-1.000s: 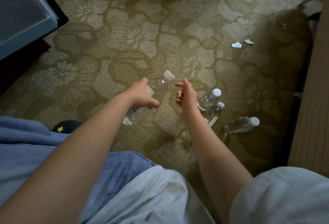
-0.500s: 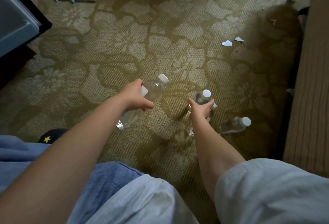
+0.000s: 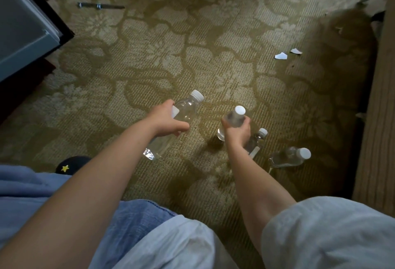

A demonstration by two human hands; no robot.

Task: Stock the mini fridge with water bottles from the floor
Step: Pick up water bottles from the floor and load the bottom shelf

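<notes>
Clear plastic bottles [image 3: 186, 108]: left hand [image 3: 166, 122], right hand [image 3: 237, 135].

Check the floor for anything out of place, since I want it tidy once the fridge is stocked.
Two torn white paper scraps lie on the carpet toward the right, and a thin metal bar lies near the fridge door. Neither belongs to the stocking job. No spill shows.

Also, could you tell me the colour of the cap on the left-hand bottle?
White cap, seen best in the head view.
</notes>
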